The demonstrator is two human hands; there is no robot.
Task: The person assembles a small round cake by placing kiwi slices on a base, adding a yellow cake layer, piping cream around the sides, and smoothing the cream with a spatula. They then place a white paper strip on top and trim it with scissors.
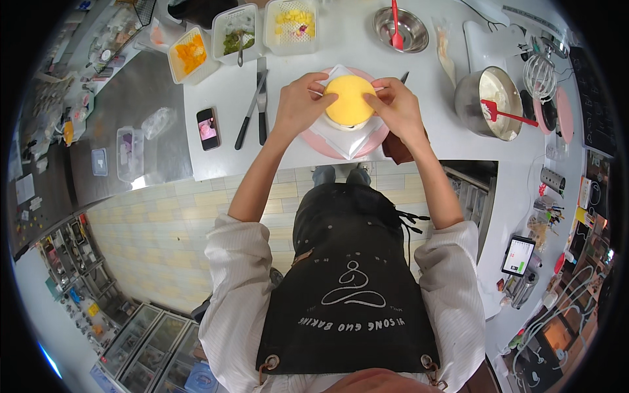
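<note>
Between my two hands is a round yellow sponge cake layer point(350, 100). My left hand point(300, 104) grips its left edge, thumb on top, and my right hand point(399, 109) does the same on the right. Under the layer a pale, cream-coloured base shows at the front; whether the layer rests on it, I cannot tell. Below lies a white square cake board point(348, 143) on a pink round turntable point(314, 142). A brown object point(397, 149) sits partly hidden under my right forearm.
Left of the turntable lie a long knife point(245, 120), a spatula point(262, 118) and a phone point(208, 128). Baskets of cut fruit point(290, 46) stand behind. At the right are a steel bowl of cream point(464, 105), a piping bag point(445, 59) and a bowl with a red spatula point(381, 29).
</note>
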